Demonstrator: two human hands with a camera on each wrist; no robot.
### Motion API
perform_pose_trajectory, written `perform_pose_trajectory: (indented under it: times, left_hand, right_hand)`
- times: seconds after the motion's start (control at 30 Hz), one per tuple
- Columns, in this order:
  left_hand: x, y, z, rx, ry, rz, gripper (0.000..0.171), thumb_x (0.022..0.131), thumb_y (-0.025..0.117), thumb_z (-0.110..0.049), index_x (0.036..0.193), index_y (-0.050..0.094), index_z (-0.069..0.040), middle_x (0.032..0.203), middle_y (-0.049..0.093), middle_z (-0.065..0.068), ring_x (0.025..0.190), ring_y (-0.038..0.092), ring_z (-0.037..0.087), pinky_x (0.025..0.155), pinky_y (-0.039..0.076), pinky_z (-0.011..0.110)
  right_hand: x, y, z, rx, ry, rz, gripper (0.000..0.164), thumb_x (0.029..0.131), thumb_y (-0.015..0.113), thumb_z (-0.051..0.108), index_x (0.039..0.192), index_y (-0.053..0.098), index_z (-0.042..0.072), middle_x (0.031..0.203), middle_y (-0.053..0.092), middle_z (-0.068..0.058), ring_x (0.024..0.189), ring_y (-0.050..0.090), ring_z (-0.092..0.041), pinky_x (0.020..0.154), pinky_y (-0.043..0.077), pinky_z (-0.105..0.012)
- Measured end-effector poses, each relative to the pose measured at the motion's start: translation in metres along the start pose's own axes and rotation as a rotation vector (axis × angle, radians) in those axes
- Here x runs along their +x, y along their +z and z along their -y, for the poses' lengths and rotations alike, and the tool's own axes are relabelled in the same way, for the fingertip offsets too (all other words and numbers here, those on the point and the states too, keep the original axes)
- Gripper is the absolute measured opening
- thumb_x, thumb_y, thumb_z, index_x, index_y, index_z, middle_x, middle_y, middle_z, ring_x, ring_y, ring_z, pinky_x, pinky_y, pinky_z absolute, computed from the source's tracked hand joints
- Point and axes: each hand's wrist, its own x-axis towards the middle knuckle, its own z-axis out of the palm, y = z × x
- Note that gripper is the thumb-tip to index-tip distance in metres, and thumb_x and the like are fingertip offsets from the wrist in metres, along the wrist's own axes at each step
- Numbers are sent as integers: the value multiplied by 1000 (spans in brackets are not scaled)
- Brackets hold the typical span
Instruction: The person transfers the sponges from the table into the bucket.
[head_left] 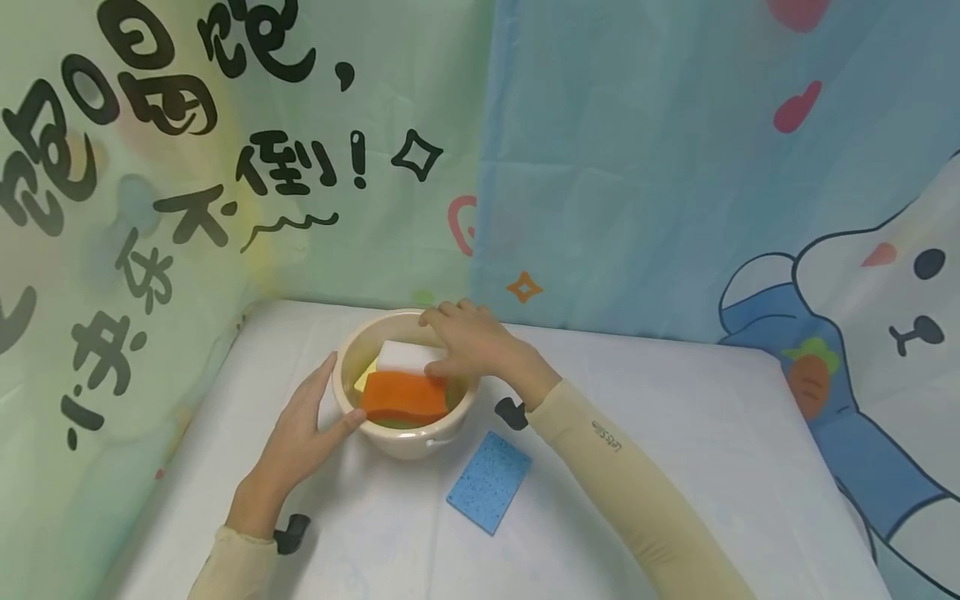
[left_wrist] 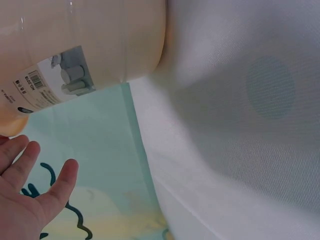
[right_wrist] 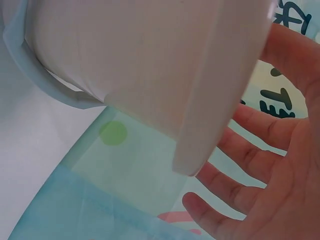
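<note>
A cream bucket (head_left: 405, 447) holds a white block (head_left: 408, 357), an orange sponge (head_left: 405, 397), and partly hidden yellow and green pieces. My left hand (head_left: 303, 433) rests against the bucket's left side, thumb at the front rim. In the left wrist view its fingers are extended below the labelled wall (left_wrist: 115, 30). Reaching over the right side, my right hand (head_left: 472, 342) has its fingers at the far rim and its thumb beside the white block. The right wrist view shows those fingers spread and loosely bent by the rim (right_wrist: 220, 90); no held thing is visible.
A blue speckled sponge (head_left: 490, 482) lies on the white tablecloth (head_left: 622, 392), just right of the bucket. The bucket's handle (right_wrist: 30, 75) hangs on its side. Printed curtains (head_left: 600, 167) stand behind and to the left of the table.
</note>
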Motion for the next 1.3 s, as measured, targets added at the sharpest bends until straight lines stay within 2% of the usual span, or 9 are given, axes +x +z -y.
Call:
perform_pose_trajectory:
  times: [0.27, 0.43, 0.6, 0.8, 0.93, 1.1, 1.3]
  left_hand:
    - [-1, 1, 0, -5, 6, -5, 90, 93, 67, -51, 161, 20, -15, 162, 27, 10, 146, 26, 35, 113, 26, 64]
    - [-1, 0, -2, -2, 5, -6, 90, 93, 67, -51, 161, 20, -16, 162, 27, 11, 146, 27, 36, 113, 26, 64]
    - [-1, 1, -2, 8, -2, -5, 91, 93, 67, -52, 161, 20, -16, 162, 27, 11, 146, 27, 36, 113, 26, 64]
    - [-2, 1, -2, 10, 1, -4, 90, 93, 66, -52, 162, 18, -19, 162, 27, 10, 146, 26, 35, 113, 26, 63]
    - [-1, 1, -2, 7, 1, -8, 91, 93, 66, -52, 162, 18, -18, 162, 26, 10, 147, 26, 35, 114, 25, 63]
    - [-2, 1, -1, 1, 3, -9, 91, 93, 67, -51, 162, 19, -16, 162, 26, 10, 147, 26, 35, 114, 25, 63]
    - [-1, 1, -1, 6, 3, -5, 91, 93, 67, -51, 161, 19, -16, 162, 26, 11, 147, 26, 35, 113, 25, 63]
  right_hand:
    - [-14, -3, -5, 57, -26, -55, 58, 91, 72, 36, 139, 54, 9, 131, 55, -10, 118, 46, -29, 104, 39, -48]
    - [-37, -3, -15, 102, -47, -158, 56, 90, 72, 34, 137, 57, 6, 130, 57, -10, 120, 49, -29, 104, 41, -46]
    - [-65, 4, -27, 117, -20, -211, 58, 90, 75, 34, 137, 56, 6, 137, 53, -12, 129, 45, -33, 109, 37, -52]
    - [-93, 19, -39, 83, 26, -192, 59, 89, 76, 32, 137, 55, 6, 130, 56, -12, 120, 50, -31, 102, 42, -53]
    - [-105, 32, -43, 94, 19, -159, 60, 88, 76, 33, 139, 55, 7, 131, 57, -11, 119, 50, -31, 101, 43, -53]
    - [-116, 48, -47, 148, -18, -123, 61, 88, 77, 30, 140, 54, 9, 132, 56, -8, 122, 48, -30, 102, 42, -52]
    - [-122, 67, -49, 164, -89, -84, 67, 85, 81, 30, 143, 53, 9, 136, 55, -7, 126, 46, -30, 104, 41, -53]
